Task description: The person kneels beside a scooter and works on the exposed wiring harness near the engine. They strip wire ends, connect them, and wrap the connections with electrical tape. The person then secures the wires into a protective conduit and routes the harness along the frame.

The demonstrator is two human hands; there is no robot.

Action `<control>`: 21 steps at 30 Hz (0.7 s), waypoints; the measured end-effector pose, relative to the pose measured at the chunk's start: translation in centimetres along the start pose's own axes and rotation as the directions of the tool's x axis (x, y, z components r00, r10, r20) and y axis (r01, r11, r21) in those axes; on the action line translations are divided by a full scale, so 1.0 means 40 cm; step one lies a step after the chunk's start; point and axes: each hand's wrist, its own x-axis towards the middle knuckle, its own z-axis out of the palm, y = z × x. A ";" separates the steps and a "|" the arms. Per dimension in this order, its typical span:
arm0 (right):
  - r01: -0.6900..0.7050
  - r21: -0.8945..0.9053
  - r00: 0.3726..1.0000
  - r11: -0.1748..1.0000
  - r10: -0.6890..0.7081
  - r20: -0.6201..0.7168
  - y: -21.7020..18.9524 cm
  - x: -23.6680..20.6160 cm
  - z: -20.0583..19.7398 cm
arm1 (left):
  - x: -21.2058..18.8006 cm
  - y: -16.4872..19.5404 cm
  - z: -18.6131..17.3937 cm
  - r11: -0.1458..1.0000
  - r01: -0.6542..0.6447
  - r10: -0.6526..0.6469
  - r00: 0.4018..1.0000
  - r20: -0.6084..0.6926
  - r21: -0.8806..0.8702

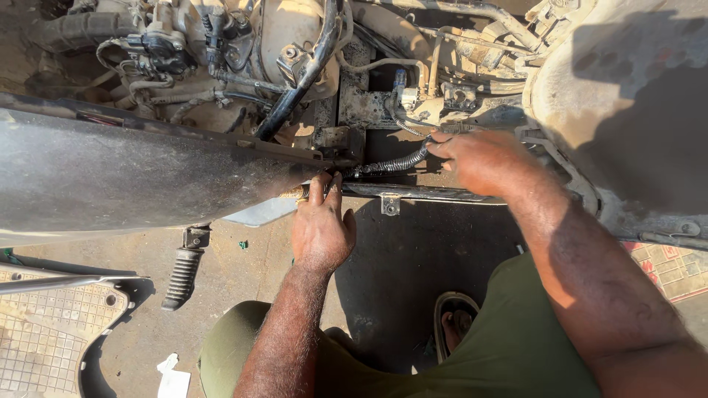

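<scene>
**Inspector:** State the position of the black ribbed corrugated cable sleeve (389,165).

**Assistant:** It lies between the two hands, its long axis running roughly left to right with a slight rise towards the right, just above the dark horizontal metal frame rail (435,194) of the dusty scooter underside.

**Inspector:** Which hand is nearer?

**Assistant:** The right hand (479,158). Its fingertips are closed narrowly on the sleeve's right end. The left hand (321,228) sits below and to the left, fingers pinched at the sleeve's left end, where it meets the edge of the grey curved body panel (110,177). Whether it grips the sleeve itself or a yellowish fitting there, I cannot tell.

**Inspector:** Surroundings?

**Assistant:** A black ribbed rubber footrest (182,276) stands well apart to the lower left, on the concrete floor.
</scene>
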 end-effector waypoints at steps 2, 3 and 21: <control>-0.046 -0.008 0.999 0.999 0.046 0.000 0.013 -0.008 -0.007 | -0.007 0.006 -0.003 0.999 0.039 -0.038 0.999 0.035 -0.007; -0.070 -0.024 0.997 0.997 0.071 0.030 0.015 -0.006 -0.004 | -0.011 0.010 -0.002 0.997 0.074 -0.073 0.995 0.067 -0.014; -0.032 -0.287 0.999 0.958 0.026 -0.024 -0.033 0.102 0.140 | -0.075 -0.023 0.071 0.558 0.282 -0.685 0.688 -0.241 -0.780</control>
